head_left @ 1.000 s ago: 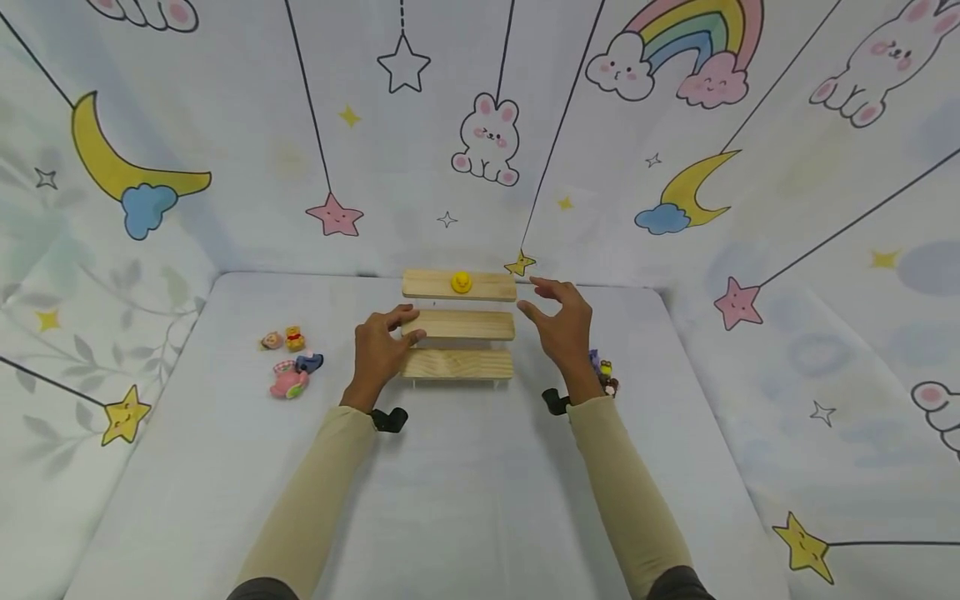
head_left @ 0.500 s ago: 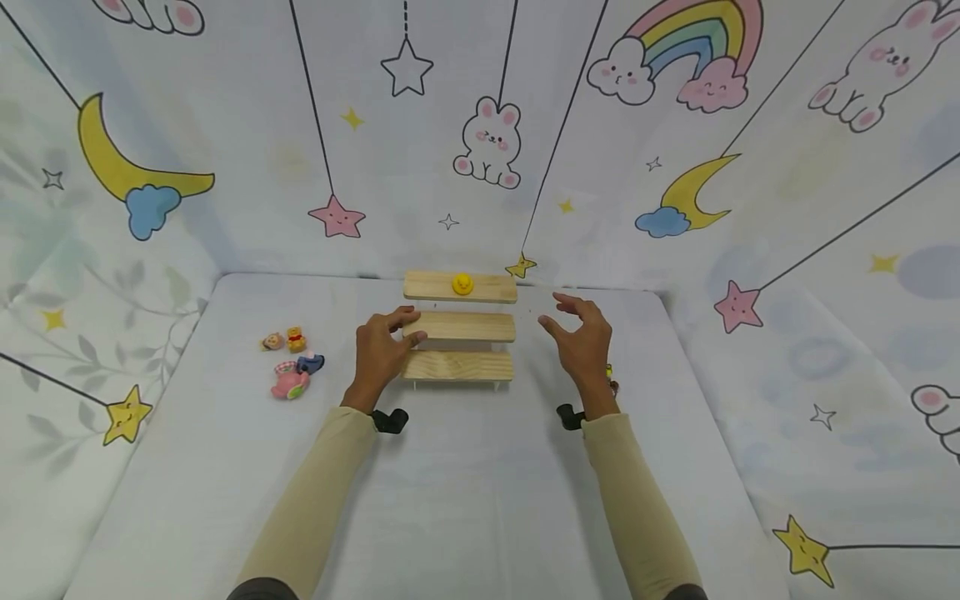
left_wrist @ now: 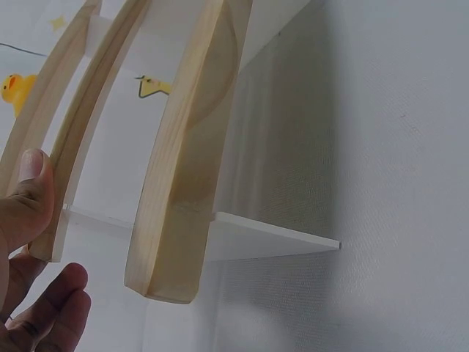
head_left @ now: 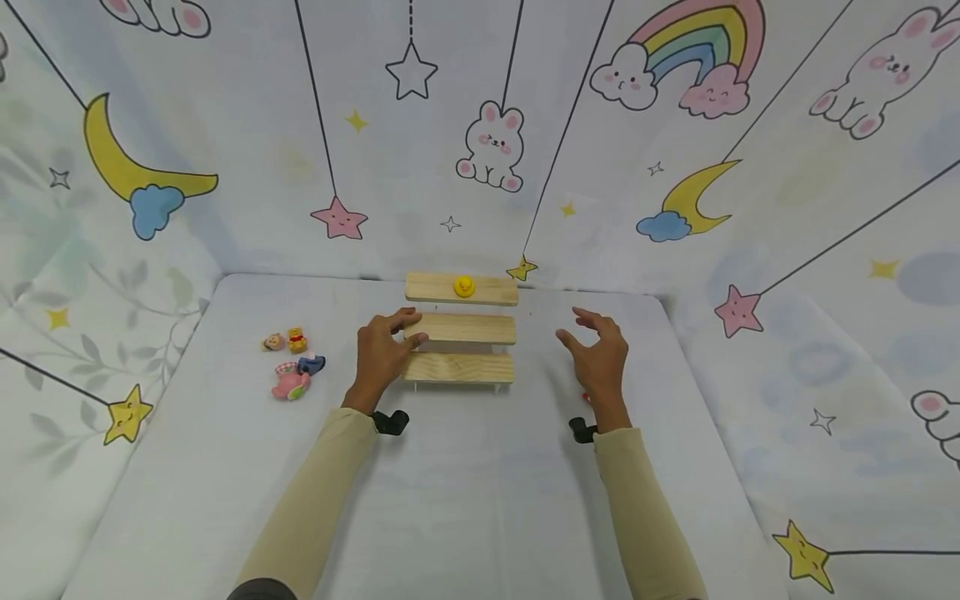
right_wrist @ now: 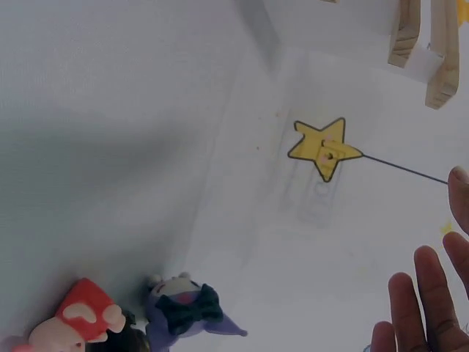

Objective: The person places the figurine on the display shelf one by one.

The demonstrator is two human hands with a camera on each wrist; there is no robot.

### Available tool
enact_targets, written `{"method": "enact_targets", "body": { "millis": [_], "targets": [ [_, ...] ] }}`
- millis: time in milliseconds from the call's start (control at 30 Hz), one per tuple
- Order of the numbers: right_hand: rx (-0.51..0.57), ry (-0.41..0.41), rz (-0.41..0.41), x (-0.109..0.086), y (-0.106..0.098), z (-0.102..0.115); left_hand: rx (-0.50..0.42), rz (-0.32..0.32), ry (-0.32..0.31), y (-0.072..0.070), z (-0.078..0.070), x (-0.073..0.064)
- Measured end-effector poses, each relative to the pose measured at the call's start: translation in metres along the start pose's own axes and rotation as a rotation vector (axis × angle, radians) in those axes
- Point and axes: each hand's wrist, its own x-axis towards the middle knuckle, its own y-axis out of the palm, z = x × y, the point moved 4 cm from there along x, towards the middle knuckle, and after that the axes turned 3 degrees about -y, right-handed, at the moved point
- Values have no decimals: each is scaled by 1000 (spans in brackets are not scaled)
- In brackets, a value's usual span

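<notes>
A three-tier wooden display stand [head_left: 468, 368] with white side supports stands near the back of the table. My left hand [head_left: 381, 358] grips the left end of its middle board [head_left: 468, 329]; in the left wrist view the thumb [left_wrist: 33, 180] lies on one face and fingers curl around the other side. On the top board sits a yellow rubber duck [head_left: 464, 287]. To the right of the stand, my right hand [head_left: 602, 362] hovers with spread, loosely bent fingers and nothing in them. Below it, the right wrist view shows a purple figurine [right_wrist: 183, 308] and a red-and-pink figurine [right_wrist: 80, 315].
At the table's left lie a pink figurine [head_left: 288, 383], a blue figurine [head_left: 311, 364], a small yellow bear [head_left: 297, 339] and a small peach-coloured figurine [head_left: 273, 342]. A printed cloth backdrop [head_left: 420, 167] rises behind the table. The right hand mostly hides the right-side figurines in the head view.
My right hand has moved right and toward me, away from the top board and over the right-side figurines. The left hand keeps its grip on the middle board; the duck stays put.
</notes>
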Motion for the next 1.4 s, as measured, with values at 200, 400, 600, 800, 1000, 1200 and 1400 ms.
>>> {"method": "enact_targets", "body": {
  "millis": [200,400,600,800,1000,1200,1400],
  "targets": [
    [13,17,-9,-5,-7,-7,5,-1,-4,0,0,0],
    [14,43,-17,-9,-12,-18,-1,2,-18,0,-1,0],
    [8,47,-31,-15,-18,-28,-18,7,-25,0,-2,-1],
    [-4,72,-28,-19,-20,-41,-10,10,-34,-1,-4,-1],
    [-12,107,-26,-23,-25,-52,1,8,-36,-2,-5,-1],
    [-21,134,-33,-27,-28,-62,3,12,-33,-1,-4,0],
    [-32,159,-22,-31,-29,-71,11,17,-25,-2,-4,0]
  ]
}}
